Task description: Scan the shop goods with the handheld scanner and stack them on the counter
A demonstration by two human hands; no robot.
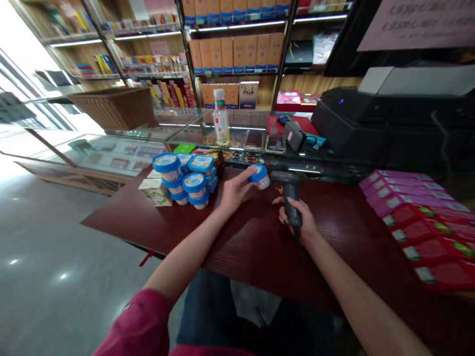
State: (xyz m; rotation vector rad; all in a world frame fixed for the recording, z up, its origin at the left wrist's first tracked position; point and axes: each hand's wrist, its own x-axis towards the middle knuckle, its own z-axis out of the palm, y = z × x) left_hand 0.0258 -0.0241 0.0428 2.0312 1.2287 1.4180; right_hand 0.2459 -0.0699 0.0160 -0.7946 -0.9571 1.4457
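Note:
My left hand [235, 190] is closed round a small blue-lidded tub [260, 176], tilted on its side just above the dark wooden counter [260, 242]. My right hand [299, 220] grips the handle of a black barcode scanner [287, 190], whose head points toward the tub. A stack of several matching blue-lidded tubs [189, 180] stands to the left of my left hand, next to a small white and green carton [156, 192].
Rows of pink and red flat boxes [419, 222] lie along the counter's right side. A black till and printer [374, 118] stand behind on a glass case [178, 133] with a plastic bottle [220, 118]. A wicker basket [115, 106] and stocked shelves [233, 49] are further back.

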